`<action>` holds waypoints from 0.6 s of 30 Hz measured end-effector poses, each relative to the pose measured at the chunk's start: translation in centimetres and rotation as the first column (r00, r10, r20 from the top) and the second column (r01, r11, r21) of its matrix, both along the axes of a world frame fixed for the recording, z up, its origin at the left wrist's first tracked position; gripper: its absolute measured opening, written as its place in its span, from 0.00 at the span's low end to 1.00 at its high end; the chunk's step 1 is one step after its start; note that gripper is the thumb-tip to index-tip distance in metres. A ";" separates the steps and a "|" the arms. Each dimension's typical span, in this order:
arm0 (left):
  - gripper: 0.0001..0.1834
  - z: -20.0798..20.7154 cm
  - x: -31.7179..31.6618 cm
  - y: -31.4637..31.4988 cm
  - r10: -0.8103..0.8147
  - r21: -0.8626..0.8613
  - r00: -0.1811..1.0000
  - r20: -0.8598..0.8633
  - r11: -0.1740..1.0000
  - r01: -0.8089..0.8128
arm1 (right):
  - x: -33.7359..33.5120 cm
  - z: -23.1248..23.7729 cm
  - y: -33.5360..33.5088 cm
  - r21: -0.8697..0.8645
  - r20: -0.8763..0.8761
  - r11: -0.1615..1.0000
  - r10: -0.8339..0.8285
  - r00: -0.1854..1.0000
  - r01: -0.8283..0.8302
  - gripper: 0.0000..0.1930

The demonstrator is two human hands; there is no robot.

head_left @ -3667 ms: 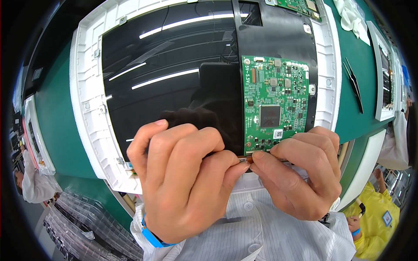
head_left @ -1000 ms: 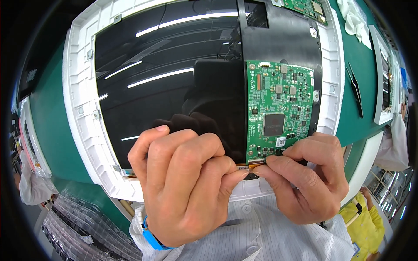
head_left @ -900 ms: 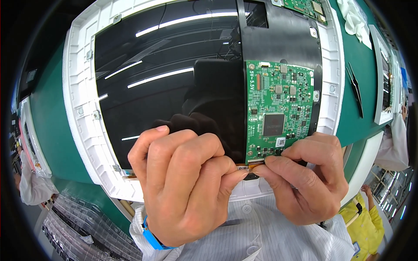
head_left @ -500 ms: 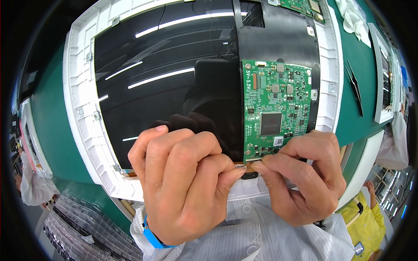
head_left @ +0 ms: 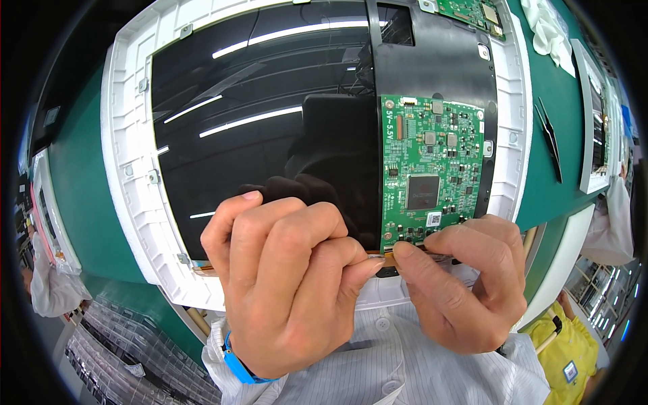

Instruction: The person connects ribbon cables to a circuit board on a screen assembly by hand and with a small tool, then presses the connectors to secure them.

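A green circuit board (head_left: 422, 192) lies on the right part of a black display panel (head_left: 263, 148) set in a white frame (head_left: 125, 135). My left hand (head_left: 287, 290) is closed in a pinch at the panel's near edge, holding a thin orange-brown flat ribbon cable (head_left: 376, 256) beside the board's lower left corner. My right hand (head_left: 466, 290) rests its thumb on the connector strip along the board's near edge. Its index fingertip touches the same edge farther right, apart from the thumb, and the other fingers are curled. The cable's end is mostly hidden by my fingers.
Black tweezers (head_left: 550, 142) lie on the green mat (head_left: 526, 172) at right, near a white cloth (head_left: 547, 34) and another framed panel (head_left: 594, 121). A smaller green board (head_left: 466, 10) is at the far right corner. Clear plastic trays (head_left: 135, 344) stand at lower left. A person in yellow (head_left: 567, 351) is at lower right.
My right index finger has parted from the thumb and slid right along the board's edge. The framed panel has shifted slightly right. My left hand keeps its pinch.
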State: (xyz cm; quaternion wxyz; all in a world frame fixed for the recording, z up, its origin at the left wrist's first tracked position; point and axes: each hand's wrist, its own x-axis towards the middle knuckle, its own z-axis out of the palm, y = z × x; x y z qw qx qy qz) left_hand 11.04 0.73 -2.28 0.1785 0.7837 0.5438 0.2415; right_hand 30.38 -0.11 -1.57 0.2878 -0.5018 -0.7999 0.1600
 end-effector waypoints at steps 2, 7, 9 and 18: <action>0.16 0.0 0.0 0.0 0.003 -0.009 1.000 -0.011 1.000 -0.003 | -0.1 -0.1 -0.1 0.037 0.054 0.999 0.018 0.998 -0.020 0.22; 0.16 0.0 0.0 0.1 0.001 0.000 1.000 -0.012 1.000 -0.001 | 0.0 -0.2 -0.1 0.066 0.063 0.997 0.044 0.997 -0.048 0.22; 0.16 0.0 0.0 0.0 0.002 -0.007 1.000 -0.016 1.000 -0.002 | 0.2 -0.6 0.0 0.073 0.055 0.995 0.061 0.997 -0.065 0.21; 0.15 0.1 -0.1 0.1 -0.017 -0.010 1.000 -0.006 1.000 0.017 | 0.3 -0.9 -0.3 0.121 0.001 0.985 0.123 0.992 -0.122 0.24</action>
